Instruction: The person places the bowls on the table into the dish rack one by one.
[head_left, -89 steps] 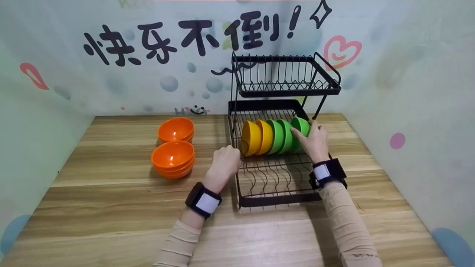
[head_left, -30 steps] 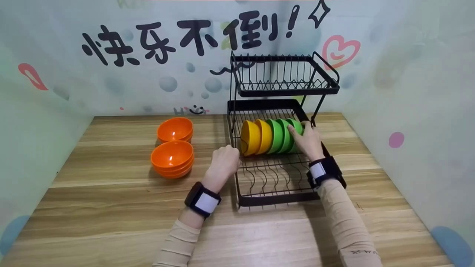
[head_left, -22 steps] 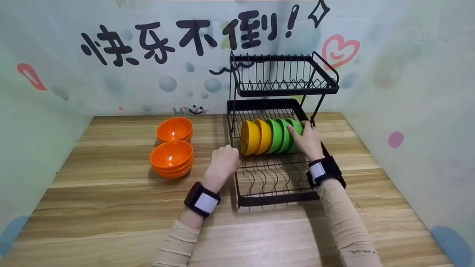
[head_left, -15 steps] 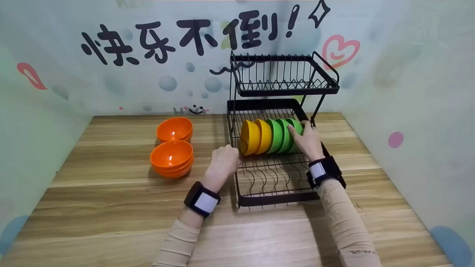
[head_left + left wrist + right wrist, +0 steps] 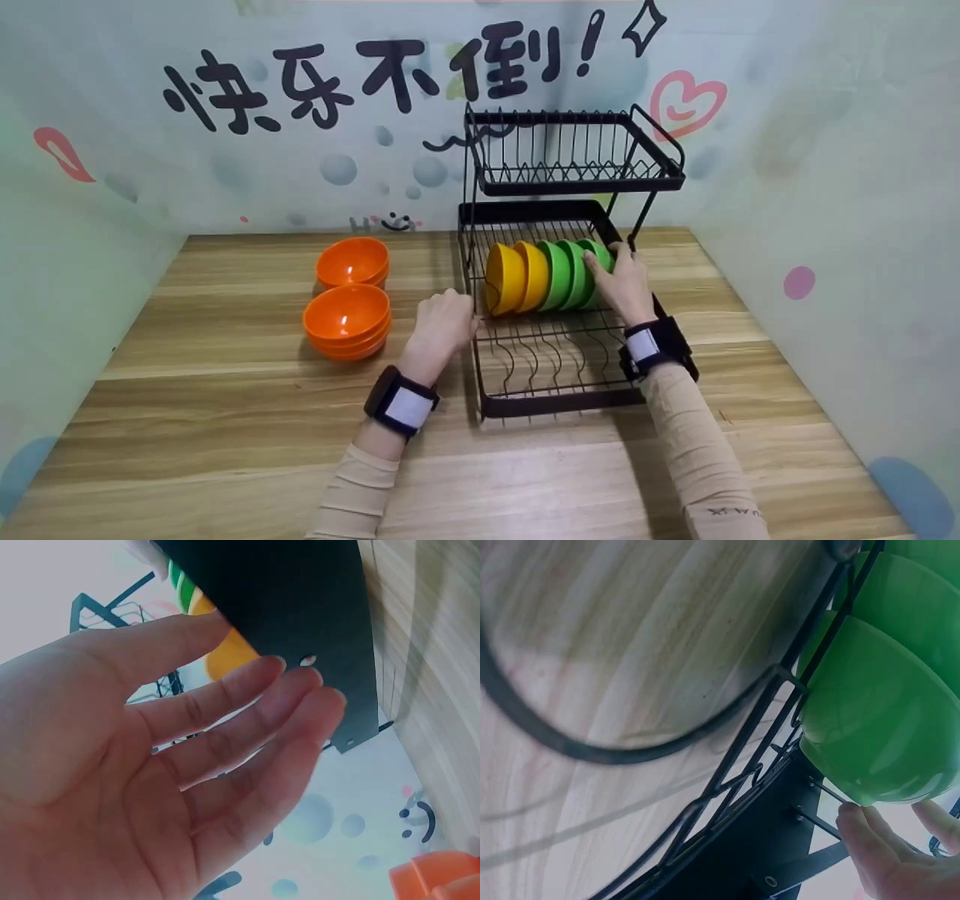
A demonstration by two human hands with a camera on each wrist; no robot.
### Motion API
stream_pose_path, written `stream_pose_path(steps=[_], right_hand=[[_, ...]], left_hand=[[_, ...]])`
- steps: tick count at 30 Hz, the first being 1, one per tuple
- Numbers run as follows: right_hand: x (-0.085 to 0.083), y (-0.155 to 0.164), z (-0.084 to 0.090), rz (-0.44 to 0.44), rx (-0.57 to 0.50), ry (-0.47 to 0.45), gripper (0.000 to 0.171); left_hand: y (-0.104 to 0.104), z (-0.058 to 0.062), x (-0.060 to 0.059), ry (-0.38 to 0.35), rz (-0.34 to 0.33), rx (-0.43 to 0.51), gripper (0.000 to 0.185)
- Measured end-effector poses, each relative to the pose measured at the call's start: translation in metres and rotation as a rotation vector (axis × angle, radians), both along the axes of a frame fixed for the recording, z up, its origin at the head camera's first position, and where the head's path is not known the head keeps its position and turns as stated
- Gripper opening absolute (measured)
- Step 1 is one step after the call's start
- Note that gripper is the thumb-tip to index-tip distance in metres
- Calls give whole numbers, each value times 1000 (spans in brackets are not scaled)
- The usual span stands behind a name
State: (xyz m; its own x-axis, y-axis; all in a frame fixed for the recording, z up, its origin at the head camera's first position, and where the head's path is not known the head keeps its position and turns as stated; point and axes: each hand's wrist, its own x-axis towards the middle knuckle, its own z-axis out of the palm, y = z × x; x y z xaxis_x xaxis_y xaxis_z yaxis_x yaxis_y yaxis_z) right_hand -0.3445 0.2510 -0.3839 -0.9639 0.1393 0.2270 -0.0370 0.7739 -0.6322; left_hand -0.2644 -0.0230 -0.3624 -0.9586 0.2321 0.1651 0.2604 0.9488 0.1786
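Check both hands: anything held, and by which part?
Right hand grips the rightmost green plastic bowl in the black wire rack, fingers over its rim. Left hand holds nothing, fingers straight.

A glossy green plastic bowl [image 5: 602,259] stands on edge in the black wire rack's lower tier — rightmost of five bowls, centre-right of the head view.
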Motion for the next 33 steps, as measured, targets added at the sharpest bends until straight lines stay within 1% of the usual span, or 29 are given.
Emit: stream_pose_path(steps=[3, 4, 7, 11, 13, 17, 21, 23, 26, 30, 33], right_hand=[[0, 0, 1, -10, -9, 13, 69], [0, 0, 1, -13, -8, 19, 68], [1, 0, 2, -15, -8, 44, 65], [3, -3, 6, -7, 0, 68, 63], [4, -5, 8, -6, 5, 72, 62], [7, -10, 13, -1, 13, 81, 63], [12, -16, 17, 17, 31, 96, 61], [15, -20, 19, 23, 39, 103, 60], [20, -24, 23, 30, 36, 111, 58], [27, -31, 27, 42, 18, 119, 58], [32, -36, 29, 58, 13, 117, 59]], left_hand=[[-5, 4, 1, 0, 34, 12, 22], [-7, 5, 1, 12, 49, 11, 22], [-15, 10, 2, 74, 108, -10, 15], [-28, 15, 5, 162, 217, -38, 10], [-34, 17, 7, 172, 267, -38, 10], [-44, 20, 8, 124, 344, -31, 16], [-50, 20, 6, 21, 390, -28, 18], [-52, 19, 5, -35, 400, -29, 18], [-56, 16, 4, -83, 400, -24, 20], [-60, 12, 2, -105, 403, -9, 22], [-61, 11, 0, -137, 405, -13, 23]])
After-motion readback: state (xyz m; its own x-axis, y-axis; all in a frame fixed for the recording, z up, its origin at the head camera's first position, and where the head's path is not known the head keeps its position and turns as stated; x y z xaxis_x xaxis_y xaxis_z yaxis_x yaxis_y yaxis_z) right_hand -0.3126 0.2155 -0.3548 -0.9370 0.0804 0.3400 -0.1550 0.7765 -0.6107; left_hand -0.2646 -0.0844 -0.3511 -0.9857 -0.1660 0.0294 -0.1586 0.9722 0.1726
